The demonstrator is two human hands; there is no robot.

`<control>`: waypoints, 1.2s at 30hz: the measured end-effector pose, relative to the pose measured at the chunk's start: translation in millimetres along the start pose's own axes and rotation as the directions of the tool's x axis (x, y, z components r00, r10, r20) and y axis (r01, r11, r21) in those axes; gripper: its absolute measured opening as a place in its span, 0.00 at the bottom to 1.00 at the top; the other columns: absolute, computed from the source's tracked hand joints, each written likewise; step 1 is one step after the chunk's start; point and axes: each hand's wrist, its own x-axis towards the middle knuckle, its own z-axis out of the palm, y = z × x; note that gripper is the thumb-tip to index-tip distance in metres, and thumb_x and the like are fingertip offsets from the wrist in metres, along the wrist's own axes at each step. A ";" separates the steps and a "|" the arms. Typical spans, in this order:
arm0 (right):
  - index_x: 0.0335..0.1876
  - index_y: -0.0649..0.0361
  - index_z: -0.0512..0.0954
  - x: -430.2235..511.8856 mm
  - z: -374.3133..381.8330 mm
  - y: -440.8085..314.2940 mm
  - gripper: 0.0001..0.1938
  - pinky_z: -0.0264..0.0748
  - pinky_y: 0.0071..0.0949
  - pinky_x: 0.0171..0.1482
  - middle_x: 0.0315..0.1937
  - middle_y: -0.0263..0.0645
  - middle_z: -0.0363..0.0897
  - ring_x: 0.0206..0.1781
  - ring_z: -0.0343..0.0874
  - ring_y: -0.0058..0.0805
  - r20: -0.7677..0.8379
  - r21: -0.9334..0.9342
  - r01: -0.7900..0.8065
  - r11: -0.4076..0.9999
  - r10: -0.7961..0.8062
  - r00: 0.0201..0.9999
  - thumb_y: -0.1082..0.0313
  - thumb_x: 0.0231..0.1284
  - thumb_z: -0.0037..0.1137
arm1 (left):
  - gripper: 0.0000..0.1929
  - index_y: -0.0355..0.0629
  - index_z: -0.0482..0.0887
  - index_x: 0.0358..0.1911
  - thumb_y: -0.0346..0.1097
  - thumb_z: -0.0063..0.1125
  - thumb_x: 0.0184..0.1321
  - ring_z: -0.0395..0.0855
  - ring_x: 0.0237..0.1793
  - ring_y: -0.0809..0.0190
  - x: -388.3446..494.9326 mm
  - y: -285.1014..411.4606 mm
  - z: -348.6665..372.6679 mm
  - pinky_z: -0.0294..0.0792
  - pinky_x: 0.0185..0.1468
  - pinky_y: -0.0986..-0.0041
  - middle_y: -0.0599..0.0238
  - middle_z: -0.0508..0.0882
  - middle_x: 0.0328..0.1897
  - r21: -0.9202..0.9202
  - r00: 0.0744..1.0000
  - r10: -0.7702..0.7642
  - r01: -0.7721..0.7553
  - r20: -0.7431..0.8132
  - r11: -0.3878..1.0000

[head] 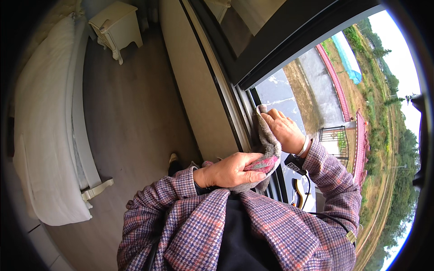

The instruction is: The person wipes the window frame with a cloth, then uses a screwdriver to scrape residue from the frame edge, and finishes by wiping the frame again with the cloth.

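Note:
A grey plush cloth (269,140) with a pink-and-green patterned patch is bunched over the lower track of a sliding window (243,103). My right hand (283,130) grips its far end, fingers curled and pressing down at the opening. Nearer my body, my left hand (230,171) clasps the patterned part between thumb and fingers. Some of the cloth hangs below my left hand, against my jacket (198,244). The fingertips of my right hand are partly hidden by the cloth, as is the track beneath it.
The dark window sash (288,42) stands beyond my hands. A small black device (294,165) with a cable hangs by my right wrist. To the left are a bed (47,135), a cream nightstand (117,25) and the wood floor (132,111). Outside lie a walled yard and a metal gate (334,140).

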 end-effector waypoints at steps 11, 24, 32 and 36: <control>0.41 0.67 0.76 26.3 8.1 8.1 0.07 0.80 0.41 0.51 0.42 0.52 0.76 0.48 0.80 0.52 -0.152 0.005 0.076 0.997 -0.074 0.986 0.76 0.57 0.53 | 0.20 0.33 0.78 0.54 0.45 0.62 0.72 0.72 0.42 0.75 3.8 5.9 -3.6 0.70 0.48 0.78 0.75 0.79 0.40 0.005 0.998 -0.010 0.010 -0.054 1.000; 0.46 0.59 0.81 24.2 16.1 -11.9 0.11 0.83 0.40 0.43 0.41 0.44 0.79 0.38 0.85 0.45 -0.260 -0.130 -0.179 0.975 0.141 0.955 0.73 0.57 0.55 | 0.15 0.32 0.80 0.54 0.39 0.58 0.75 0.73 0.44 0.76 -38.4 18.6 -1.6 0.70 0.50 0.80 0.75 0.81 0.43 0.179 0.931 0.120 -0.061 -0.345 0.982; 0.66 0.61 0.68 48.8 6.0 -127.1 0.28 0.82 0.42 0.48 0.50 0.51 0.80 0.46 0.84 0.52 -0.497 0.349 0.475 0.808 -0.270 0.825 0.70 0.58 0.60 | 0.21 0.30 0.81 0.54 0.39 0.63 0.62 0.85 0.46 0.59 -160.0 47.3 16.6 0.75 0.53 0.67 0.56 0.87 0.47 0.113 0.516 0.448 -0.555 -0.730 0.824; 0.54 0.66 0.78 55.9 23.6 -148.0 0.18 0.83 0.41 0.48 0.45 0.51 0.84 0.47 0.86 0.47 -0.238 0.152 0.303 0.941 -0.262 0.935 0.68 0.59 0.58 | 0.19 0.31 0.81 0.54 0.43 0.56 0.73 0.75 0.42 0.72 -161.8 41.4 -4.4 0.67 0.49 0.78 0.72 0.82 0.42 0.303 0.505 0.298 -0.075 -0.810 0.950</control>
